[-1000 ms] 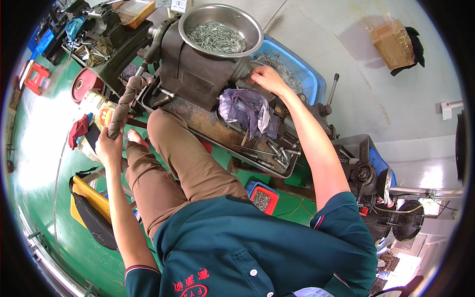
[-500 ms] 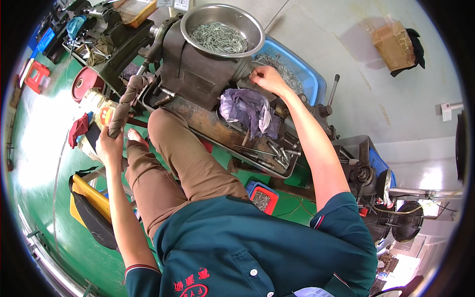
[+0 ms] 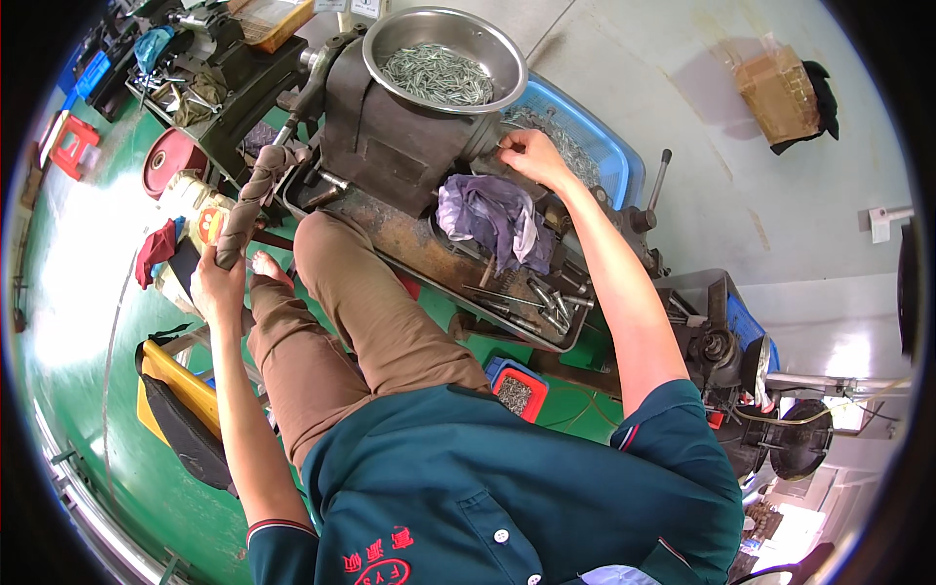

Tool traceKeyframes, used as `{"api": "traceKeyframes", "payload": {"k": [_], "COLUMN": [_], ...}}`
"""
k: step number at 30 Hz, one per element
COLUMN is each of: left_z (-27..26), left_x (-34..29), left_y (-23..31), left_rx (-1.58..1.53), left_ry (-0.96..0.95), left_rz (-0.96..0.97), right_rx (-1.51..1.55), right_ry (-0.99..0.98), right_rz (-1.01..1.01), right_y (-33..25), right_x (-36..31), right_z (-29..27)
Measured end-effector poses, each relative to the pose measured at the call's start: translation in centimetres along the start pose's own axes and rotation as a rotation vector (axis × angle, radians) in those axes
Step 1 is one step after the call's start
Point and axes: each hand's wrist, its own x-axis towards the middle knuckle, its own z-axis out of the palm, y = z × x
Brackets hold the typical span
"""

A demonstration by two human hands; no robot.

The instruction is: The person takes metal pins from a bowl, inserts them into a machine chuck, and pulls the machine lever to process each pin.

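Grey-brown lever (image 3: 248, 208); mottled purple rag (image 3: 492, 216); blue basket (image 3: 618, 161).

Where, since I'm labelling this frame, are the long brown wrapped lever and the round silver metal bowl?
Long brown wrapped lever (image 3: 245, 213): head view, middle of its wrapping.
Round silver metal bowl (image 3: 503, 60): head view, inner wall.

the person a step from me wears a dark teal polo shirt (image 3: 429, 448), the left sleeve (image 3: 278, 556) and right sleeve (image 3: 682, 424) both short and edged with thin red and white stripes (image 3: 618, 436). red embroidery (image 3: 373, 552), lettering around an oval, sits on the chest's left side. right of it, a stitched placket (image 3: 478, 509) carries round white buttons (image 3: 501, 536). farther off come brown trousers (image 3: 380, 317), creased and roomy. the left hand (image 3: 219, 288) and right hand (image 3: 536, 160) are ungloved.
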Motion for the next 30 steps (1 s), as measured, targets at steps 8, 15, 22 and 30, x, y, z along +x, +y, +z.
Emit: {"api": "traceKeyframes", "payload": {"k": [8,15,22,30], "left_z": [-0.28,-0.13,-0.23,-0.16], "left_x": [0.00,-0.01,-0.09,-0.05], "left_y": [0.31,0.23,0.44,0.25], "left_rx": [0.015,0.005,0.004,0.006], "left_ry": [-0.035,-0.021,-0.012,-0.016], "left_rz": [-0.025,-0.012,-0.014,-0.015], "right_rx": [0.058,0.052,0.070,0.071], "right_ry": [0.009,0.018,0.012,0.033], "right_rz": [-0.018,-0.009,-0.004,-0.032], "right_y": [0.79,0.16,0.05,0.29], "right_x": [0.29,-0.08,-0.16,-0.03], "right_z": [0.20,-0.03,-0.17,0.07]}}
